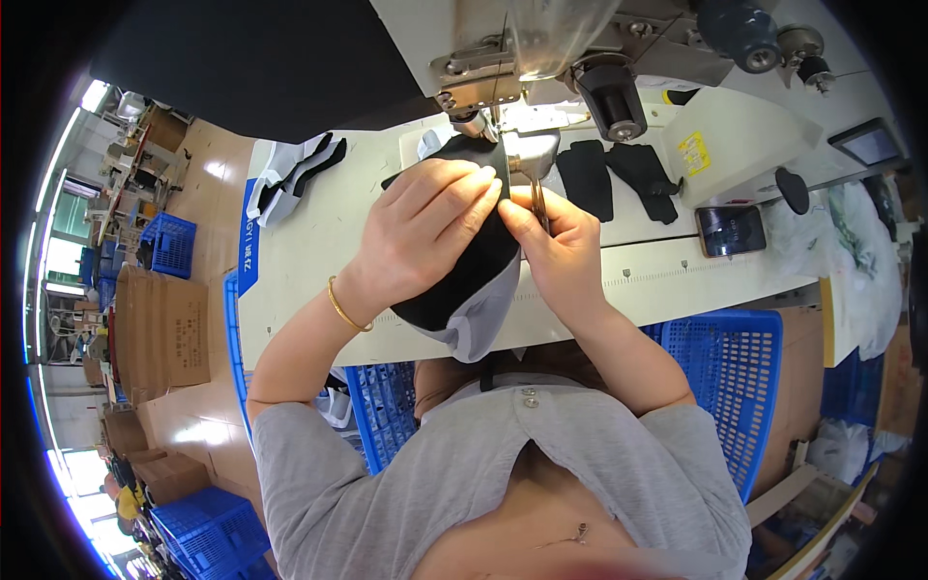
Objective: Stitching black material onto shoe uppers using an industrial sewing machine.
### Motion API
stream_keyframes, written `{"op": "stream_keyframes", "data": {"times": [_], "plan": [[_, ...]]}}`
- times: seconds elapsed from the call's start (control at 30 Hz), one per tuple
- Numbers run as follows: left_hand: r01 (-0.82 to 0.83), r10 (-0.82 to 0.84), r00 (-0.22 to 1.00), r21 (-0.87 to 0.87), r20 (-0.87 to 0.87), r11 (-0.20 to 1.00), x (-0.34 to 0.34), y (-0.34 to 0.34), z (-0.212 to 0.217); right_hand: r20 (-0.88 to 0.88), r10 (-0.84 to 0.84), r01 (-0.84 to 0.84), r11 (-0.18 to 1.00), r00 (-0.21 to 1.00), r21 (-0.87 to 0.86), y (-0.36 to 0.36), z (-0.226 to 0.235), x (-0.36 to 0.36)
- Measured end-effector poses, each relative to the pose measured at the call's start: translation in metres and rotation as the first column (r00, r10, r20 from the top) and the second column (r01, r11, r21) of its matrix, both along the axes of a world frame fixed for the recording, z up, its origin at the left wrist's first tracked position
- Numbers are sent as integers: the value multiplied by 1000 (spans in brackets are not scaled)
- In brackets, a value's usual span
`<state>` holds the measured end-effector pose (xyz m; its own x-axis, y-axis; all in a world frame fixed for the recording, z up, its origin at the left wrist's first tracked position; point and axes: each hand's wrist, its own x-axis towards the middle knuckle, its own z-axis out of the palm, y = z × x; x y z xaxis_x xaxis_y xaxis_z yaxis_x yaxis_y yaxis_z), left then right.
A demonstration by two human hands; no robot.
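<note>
At about nine o'clock we see a large brown cardboard box [162, 332] standing on the floor, with dark print on its side, and smaller brown boxes [155, 462] lie below it toward eight o'clock. A blue strip label [248, 240] with white print runs along the left edge of the bench [309, 242], and a yellow sticker [694, 153] sits on the white machine housing at two o'clock. Just below that lies a dark phone screen [730, 230], and near the three o'clock rim a tilted tablet-like screen [868, 143] shows pale grey.

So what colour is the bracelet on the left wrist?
Gold. The bracelet shows best in the head view.
</note>
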<state>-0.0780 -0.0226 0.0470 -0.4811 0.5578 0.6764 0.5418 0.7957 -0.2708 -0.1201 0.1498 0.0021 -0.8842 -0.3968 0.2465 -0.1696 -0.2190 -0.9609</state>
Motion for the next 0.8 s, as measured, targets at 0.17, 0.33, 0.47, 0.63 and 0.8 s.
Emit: {"op": "stream_keyframes", "data": {"times": [0.17,0.33,0.47,0.63,0.8], "plan": [[-5,4,998,17,67,1000,1,-2,1,49,24,-23,1000,999,-9,5,-5,8],[21,-20,998,-24,59,999,0,-4,5,112,49,-50,999,993,10,10,-2,11],[37,-34,999,-103,31,994,1,-5,10,94,17,-21,999,995,40,12,-2,13],[53,-52,999,-102,15,993,2,-1,5,115,31,-33,999,993,17,12,-2,14],[107,-107,994,-83,8,991,-2,-4,3,94,18,-23,999,995,49,13,-4,14]]}}
